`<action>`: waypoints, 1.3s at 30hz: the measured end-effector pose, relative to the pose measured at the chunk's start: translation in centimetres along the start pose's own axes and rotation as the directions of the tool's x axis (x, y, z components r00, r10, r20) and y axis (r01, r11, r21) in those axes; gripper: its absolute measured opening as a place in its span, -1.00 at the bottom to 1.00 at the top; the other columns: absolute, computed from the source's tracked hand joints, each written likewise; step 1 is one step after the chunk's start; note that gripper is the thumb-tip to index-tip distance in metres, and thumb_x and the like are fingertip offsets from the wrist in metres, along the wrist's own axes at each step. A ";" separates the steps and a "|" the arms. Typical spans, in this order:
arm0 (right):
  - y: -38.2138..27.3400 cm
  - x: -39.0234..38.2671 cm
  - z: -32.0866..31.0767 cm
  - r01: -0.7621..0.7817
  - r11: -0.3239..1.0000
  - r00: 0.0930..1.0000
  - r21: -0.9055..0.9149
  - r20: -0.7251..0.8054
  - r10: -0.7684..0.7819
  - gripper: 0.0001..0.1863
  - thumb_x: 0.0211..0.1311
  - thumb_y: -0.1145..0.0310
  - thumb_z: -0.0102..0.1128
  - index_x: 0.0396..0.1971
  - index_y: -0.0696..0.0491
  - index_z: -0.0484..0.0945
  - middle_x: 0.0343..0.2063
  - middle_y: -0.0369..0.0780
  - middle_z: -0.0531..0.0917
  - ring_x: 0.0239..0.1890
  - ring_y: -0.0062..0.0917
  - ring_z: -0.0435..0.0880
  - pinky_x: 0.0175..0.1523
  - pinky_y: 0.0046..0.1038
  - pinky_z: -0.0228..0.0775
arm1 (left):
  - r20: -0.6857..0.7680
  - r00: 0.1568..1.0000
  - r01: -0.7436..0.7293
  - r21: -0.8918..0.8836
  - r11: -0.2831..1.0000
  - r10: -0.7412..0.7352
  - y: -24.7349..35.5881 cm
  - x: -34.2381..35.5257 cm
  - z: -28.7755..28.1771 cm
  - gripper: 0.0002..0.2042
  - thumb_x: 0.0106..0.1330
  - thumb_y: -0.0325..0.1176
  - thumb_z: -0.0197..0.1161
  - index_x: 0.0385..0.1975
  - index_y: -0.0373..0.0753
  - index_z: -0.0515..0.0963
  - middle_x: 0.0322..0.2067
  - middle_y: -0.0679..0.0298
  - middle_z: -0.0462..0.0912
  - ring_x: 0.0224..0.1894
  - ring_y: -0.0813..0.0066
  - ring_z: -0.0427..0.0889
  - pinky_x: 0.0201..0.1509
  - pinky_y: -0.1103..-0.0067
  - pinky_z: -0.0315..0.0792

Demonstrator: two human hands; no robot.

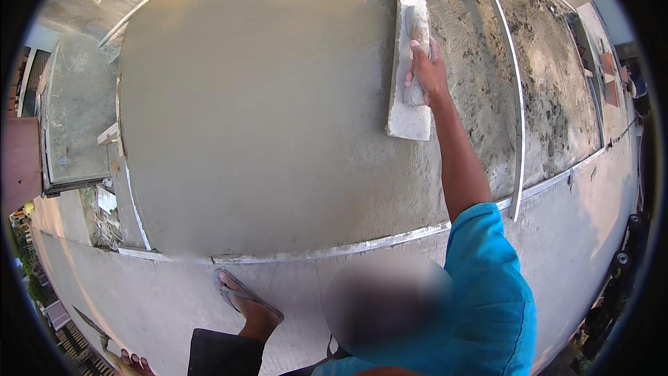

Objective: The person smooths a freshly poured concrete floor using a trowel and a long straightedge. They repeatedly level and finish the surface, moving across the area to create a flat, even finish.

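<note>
My right hand (pixel 426 73) grips the handle of a long pale float (pixel 408 125), which lies on grey mortar at the top right of centre. Smooth wet mortar (pixel 250 132) spreads left of the float; rougher, mottled surface (pixel 473 83) lies to its right. My left hand (pixel 136 365) is at the lower left edge, partly out of frame, closed on the handle of a pointed trowel (pixel 89 322), whose blade points up and left.
A long straight bar (pixel 515 97) crosses the rough surface. A pale edging strip (pixel 362 244) borders the mortar nearest me. My sandalled foot (pixel 247 296) rests on the pavement (pixel 139 285). A low grey ledge (pixel 76 97) is at left; dark wheeled objects (pixel 623 257) line the right edge.
</note>
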State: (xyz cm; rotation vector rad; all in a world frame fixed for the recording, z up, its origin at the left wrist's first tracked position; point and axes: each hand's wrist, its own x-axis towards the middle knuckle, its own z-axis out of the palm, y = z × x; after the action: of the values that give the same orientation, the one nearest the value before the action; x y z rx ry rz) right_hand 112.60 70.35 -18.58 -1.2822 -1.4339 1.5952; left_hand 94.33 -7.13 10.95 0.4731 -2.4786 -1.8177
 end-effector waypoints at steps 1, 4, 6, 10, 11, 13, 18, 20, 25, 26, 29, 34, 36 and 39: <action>0.2 1.3 -0.4 0.006 0.999 1.000 -0.042 -0.007 -0.006 -0.37 0.40 0.11 0.15 0.36 0.00 0.23 -0.54 -0.27 0.46 -0.68 -0.62 0.44 -0.62 -0.49 0.39 | -0.022 0.999 -0.024 0.013 1.000 0.024 0.1 0.2 0.2 -0.11 0.28 0.37 -0.14 0.47 -0.18 0.08 0.39 -0.09 0.17 0.39 -0.05 0.13 0.45 0.04 -0.05; 1.3 4.5 -0.3 -0.004 0.995 1.000 -0.095 -0.002 0.003 -0.39 0.40 0.10 0.15 0.35 0.00 0.25 -0.55 -0.27 0.46 -0.68 -0.59 0.44 -0.62 -0.47 0.39 | -0.049 0.998 -0.035 0.071 0.997 0.038 0.4 0.7 1.1 -0.11 0.28 0.39 -0.12 0.47 -0.14 0.09 0.37 -0.10 0.20 0.37 -0.06 0.16 0.44 0.03 -0.03; 1.8 6.6 0.7 0.029 0.993 0.999 -0.116 0.020 -0.027 -0.36 0.39 0.11 0.15 0.37 0.03 0.24 -0.54 -0.25 0.48 -0.69 -0.58 0.44 -0.61 -0.46 0.39 | -0.061 0.997 -0.035 0.105 0.994 0.041 0.9 0.8 1.7 -0.12 0.27 0.39 -0.09 0.47 -0.12 0.10 0.36 -0.11 0.22 0.36 -0.07 0.18 0.43 0.02 -0.01; 2.0 8.2 3.8 0.039 0.989 0.999 -0.146 -0.028 -0.043 -0.31 0.38 0.15 0.17 0.40 0.12 0.19 -0.54 -0.23 0.51 -0.68 -0.56 0.45 -0.61 -0.43 0.40 | -0.080 0.996 -0.026 0.144 0.989 0.037 1.5 1.5 1.9 -0.13 0.26 0.40 -0.04 0.46 -0.06 0.12 0.34 -0.11 0.25 0.33 -0.08 0.22 0.41 0.01 0.02; 1.9 8.1 4.5 0.047 0.987 0.998 -0.154 -0.021 -0.051 -0.30 0.38 0.15 0.17 0.40 0.13 0.18 -0.55 -0.23 0.51 -0.68 -0.56 0.45 -0.61 -0.43 0.40 | -0.104 0.994 -0.014 0.142 0.990 0.029 1.5 1.5 2.1 -0.14 0.27 0.39 -0.02 0.46 -0.04 0.12 0.33 -0.11 0.27 0.32 -0.08 0.25 0.38 0.01 0.07; 1.7 7.7 6.2 0.056 0.983 0.998 -0.172 -0.004 -0.057 -0.28 0.37 0.16 0.19 0.40 0.17 0.16 -0.56 -0.22 0.51 -0.69 -0.56 0.45 -0.61 -0.41 0.40 | -0.155 0.988 0.012 0.141 0.990 0.010 2.2 0.7 4.1 -0.18 0.28 0.35 0.02 0.47 0.01 0.12 0.32 -0.12 0.30 0.28 -0.09 0.32 0.32 0.01 0.17; 2.2 7.2 10.3 0.109 0.963 0.988 -0.244 0.129 -0.079 -0.27 0.36 0.13 0.20 0.39 0.17 0.18 -0.59 -0.21 0.51 -0.71 -0.55 0.45 -0.61 -0.40 0.39 | -0.080 0.986 -0.115 0.287 0.951 0.143 1.7 1.3 2.6 -0.29 0.37 0.19 0.06 0.44 0.00 0.15 0.21 -0.14 0.45 0.11 -0.04 0.54 0.06 0.06 0.49; 2.3 6.5 13.2 0.133 0.953 0.978 -0.271 0.190 -0.082 -0.27 0.36 0.12 0.19 0.39 0.17 0.19 -0.59 -0.21 0.51 -0.72 -0.55 0.46 -0.60 -0.40 0.40 | 0.029 0.966 -0.244 0.428 0.870 0.256 1.5 1.7 0.0 -0.32 0.39 0.12 0.09 0.44 -0.03 0.16 0.16 -0.15 0.49 0.04 -0.02 0.60 -0.03 0.11 0.57; 2.9 4.8 17.8 0.215 0.904 0.953 -0.370 0.283 -0.111 -0.23 0.36 0.10 0.18 0.41 0.22 0.14 -0.58 -0.17 0.56 -0.70 -0.53 0.52 -0.52 -0.38 0.45 | 0.589 0.719 -0.664 0.739 0.114 0.370 2.2 1.0 3.6 -0.34 0.40 -0.02 0.14 0.44 -0.07 0.14 0.11 -0.16 0.54 -0.04 0.02 0.66 -0.13 0.20 0.64; 2.9 4.3 18.8 0.239 0.889 0.945 -0.391 0.305 -0.120 -0.21 0.36 0.09 0.18 0.41 0.23 0.13 -0.58 -0.15 0.58 -0.70 -0.52 0.53 -0.49 -0.37 0.47 | 0.546 0.750 -0.638 0.746 0.191 0.373 2.2 0.8 4.0 -0.35 0.40 -0.07 0.14 0.45 -0.08 0.13 0.09 -0.16 0.55 -0.08 0.04 0.68 -0.17 0.23 0.65; 3.0 1.9 22.1 0.319 0.824 0.913 -0.468 0.386 -0.134 -0.18 0.37 0.04 0.11 0.44 0.23 0.07 -0.56 -0.10 0.65 -0.61 -0.45 0.64 -0.23 -0.35 0.51 | 0.370 0.861 -0.508 0.652 0.563 0.349 2.0 0.1 5.0 -0.34 0.39 -0.17 0.15 0.46 -0.10 0.10 0.03 -0.15 0.59 -0.17 0.08 0.69 -0.22 0.28 0.65; 3.8 -2.5 27.9 0.405 0.793 0.828 -0.455 0.551 -0.106 -0.18 0.35 0.02 0.09 0.43 0.21 0.08 -0.59 -0.09 0.67 -0.46 -0.31 0.72 -0.05 -0.30 0.51 | 0.073 0.983 -0.181 0.238 0.954 0.168 1.2 0.9 3.3 -0.32 0.38 -0.14 0.13 0.47 -0.07 0.08 -0.01 -0.13 0.59 -0.14 0.09 0.66 -0.11 0.19 0.62; 4.8 -4.4 30.1 0.496 0.723 0.782 -0.481 0.610 -0.131 -0.22 0.36 0.04 0.09 0.43 0.16 0.11 -0.57 -0.07 0.68 -0.32 -0.23 0.73 0.05 -0.26 0.50 | 0.198 0.971 -0.142 0.032 0.989 0.133 1.0 1.8 2.1 -0.33 0.39 -0.11 0.12 0.46 -0.10 0.09 0.00 -0.13 0.59 -0.10 0.07 0.65 -0.06 0.16 0.60; 2.5 -9.4 31.4 0.457 0.780 0.605 -0.427 0.792 0.079 -0.25 0.35 0.09 0.09 0.43 0.10 0.11 -0.40 0.01 0.69 -0.16 -0.13 0.69 0.11 -0.19 0.48 | 0.225 0.966 -0.122 -0.041 0.992 0.129 0.7 1.6 1.4 -0.34 0.40 -0.10 0.11 0.46 -0.12 0.10 0.00 -0.13 0.59 -0.09 0.06 0.64 -0.03 0.15 0.59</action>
State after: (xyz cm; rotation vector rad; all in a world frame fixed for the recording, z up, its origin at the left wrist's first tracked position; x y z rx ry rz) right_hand 86.78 50.18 -20.74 -0.6036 -2.7198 1.6661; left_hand 92.41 -6.08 10.95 0.1071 -2.5527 -1.9506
